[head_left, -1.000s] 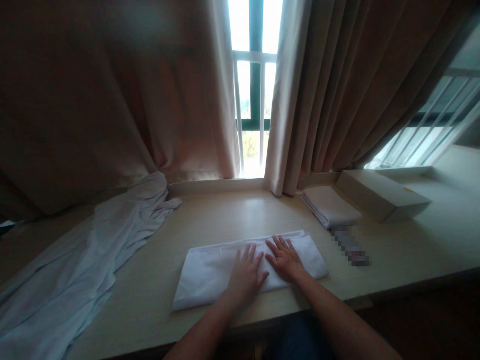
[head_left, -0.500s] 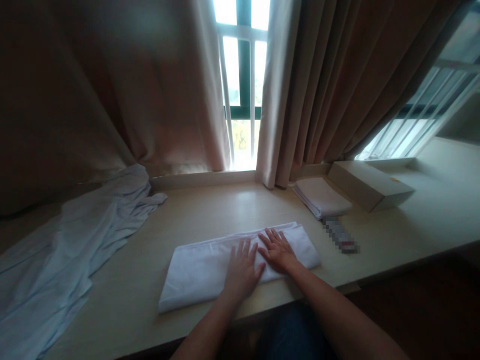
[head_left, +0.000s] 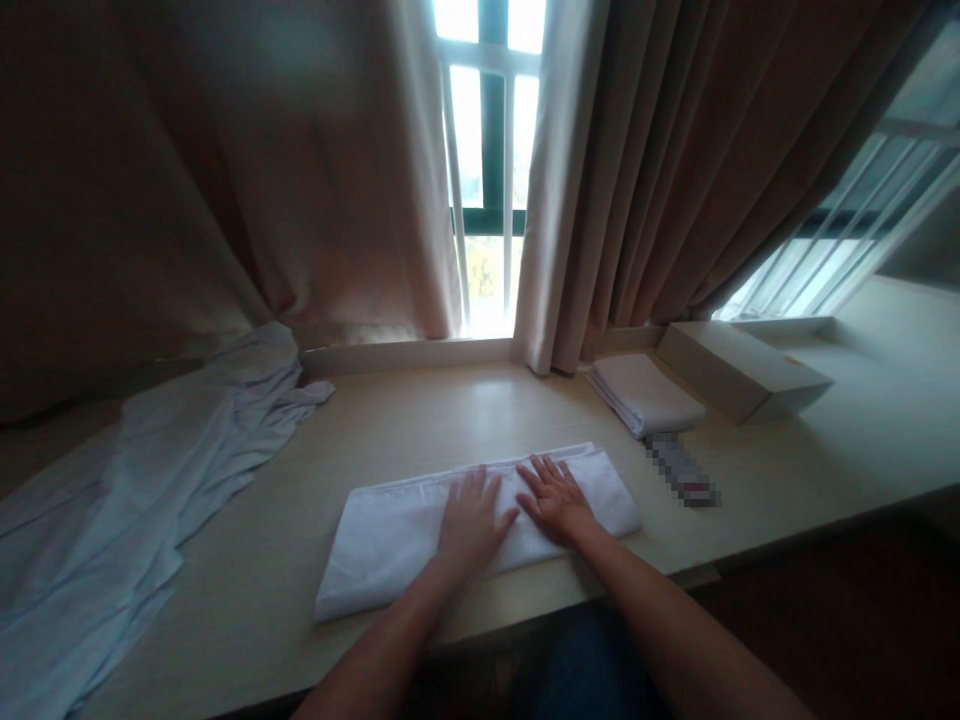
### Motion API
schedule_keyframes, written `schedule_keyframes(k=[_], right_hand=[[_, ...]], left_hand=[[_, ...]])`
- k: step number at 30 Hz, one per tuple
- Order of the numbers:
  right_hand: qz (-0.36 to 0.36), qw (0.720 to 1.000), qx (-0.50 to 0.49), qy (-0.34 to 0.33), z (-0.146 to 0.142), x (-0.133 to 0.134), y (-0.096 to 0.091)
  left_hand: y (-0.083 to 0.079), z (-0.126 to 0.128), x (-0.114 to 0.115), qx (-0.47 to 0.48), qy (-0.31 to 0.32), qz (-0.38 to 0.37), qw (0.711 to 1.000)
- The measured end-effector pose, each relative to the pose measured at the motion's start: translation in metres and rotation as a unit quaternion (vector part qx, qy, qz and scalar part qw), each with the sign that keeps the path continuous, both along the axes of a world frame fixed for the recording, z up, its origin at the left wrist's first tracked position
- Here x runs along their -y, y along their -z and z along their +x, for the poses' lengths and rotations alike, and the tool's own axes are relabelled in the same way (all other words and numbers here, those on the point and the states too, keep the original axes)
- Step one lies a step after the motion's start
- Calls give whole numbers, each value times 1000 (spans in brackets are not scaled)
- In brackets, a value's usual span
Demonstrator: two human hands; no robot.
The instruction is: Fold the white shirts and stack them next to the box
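A white cloth (head_left: 382,550), folded into a long flat strip, lies slightly slanted near the front edge of the table (head_left: 420,420). My left hand (head_left: 472,515) rests flat on its middle, fingers spread and pointing away from me. To the right of it, my right hand (head_left: 555,500) also presses flat on the cloth with its fingers apart. The two thumbs point toward each other with a small gap between them. Neither hand grips the fabric; the palms cover part of its upper surface.
A crumpled heap of white cloth (head_left: 202,450) spreads over the table's left side. At the back right lie a folded white cloth (head_left: 649,393) and a pale box (head_left: 742,370). A blurred-out item (head_left: 681,470) sits before them. Curtains (head_left: 337,200) hang behind.
My left hand has slid a little to the left over the folded cloth, widening the gap between the hands. My right hand stays in about the same place.
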State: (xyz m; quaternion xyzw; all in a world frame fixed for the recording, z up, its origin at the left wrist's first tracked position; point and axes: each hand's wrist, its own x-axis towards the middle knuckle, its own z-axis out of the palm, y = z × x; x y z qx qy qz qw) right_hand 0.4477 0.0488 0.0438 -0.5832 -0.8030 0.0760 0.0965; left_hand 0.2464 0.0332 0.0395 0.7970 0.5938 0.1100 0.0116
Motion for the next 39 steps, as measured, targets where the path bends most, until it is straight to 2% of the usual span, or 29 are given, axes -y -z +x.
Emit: schedule_keyframes(k=[3,6,12,15,19,22,27,34,39], right_hand=[[-3,1000,2,1,0,0,0],[-5,1000,0,-1,1,0,1],[-12,1000,8,-8,-1,-2,-2],[7,999,9,-35,-22,1,-6],[22,992,-20,-119,-62,6,-7],[16,990,-35,-136,-74,1,-7],[5,990,-23,-142,-48,-16,-8],[-21,997,-4,-72,7,-33,3],[-26,999,3,-34,31,-43,6]], left_hand=[[-2,-29,-8,-20,-59,-25,998],[1,-48,-9,-35,-65,-39,996],[8,-45,-5,-45,-70,-3,997],[12,-45,-6,-52,-71,17,996],[17,-49,-7,-73,-62,26,995],[17,-50,-8,-81,-59,21,995],[12,-47,-8,-68,-70,5,995],[11,-46,-9,-67,-71,-19,995],[12,-48,-9,-66,-66,-11,996]])
